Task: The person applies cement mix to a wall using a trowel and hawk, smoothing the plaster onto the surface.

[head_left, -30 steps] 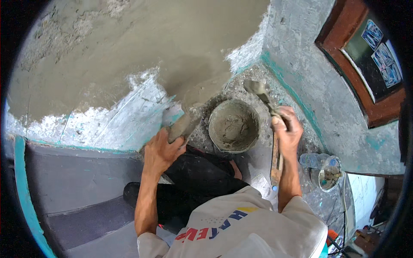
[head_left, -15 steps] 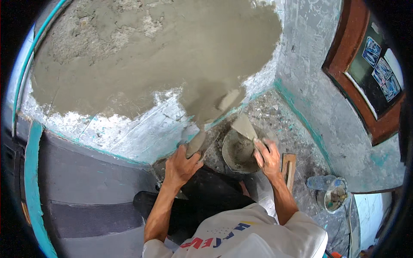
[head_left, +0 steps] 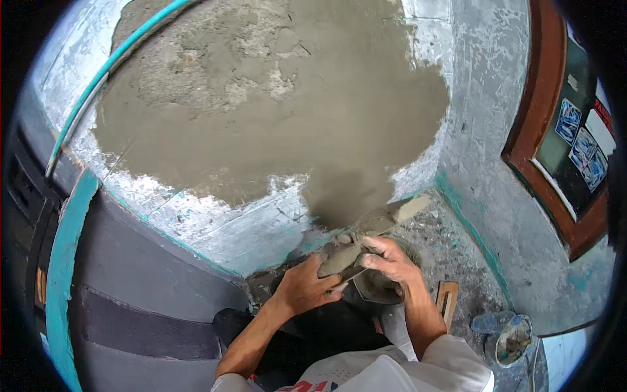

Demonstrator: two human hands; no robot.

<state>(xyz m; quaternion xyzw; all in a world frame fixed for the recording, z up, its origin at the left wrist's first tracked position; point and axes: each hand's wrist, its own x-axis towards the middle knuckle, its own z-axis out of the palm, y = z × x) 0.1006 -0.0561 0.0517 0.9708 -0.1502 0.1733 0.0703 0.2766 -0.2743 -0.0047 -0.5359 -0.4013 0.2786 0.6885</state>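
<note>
Both my hands are together low against the wet-mortared wall point(head_left: 281, 140). My left hand point(head_left: 307, 286) is closed round a mortar-caked flat tool point(head_left: 339, 260) with a thin edge; its exact kind is unclear. Touching it from the right, my right hand point(head_left: 395, 264) is pinched on the scraper, whose blade is hard to make out here. A mortar-smeared flat piece with a pale end point(head_left: 413, 208) reaches up and right beyond my fingers; I cannot tell what holds it. Beneath my right hand sits the mortar bucket point(head_left: 381, 297), partly hidden.
A wooden piece point(head_left: 447, 299) lies on the floor right of the bucket. Farther right are a clear plastic bottle point(head_left: 491, 322) and a small pail point(head_left: 513, 343). A brown-framed window point(head_left: 535, 85) is on the right wall. A teal hose point(head_left: 108, 62) curves at upper left.
My hands have come together; my right hand moved from holding the scraper over the bucket to the tool in my left hand. The view has shifted, so the wall sits lower and farther right.
</note>
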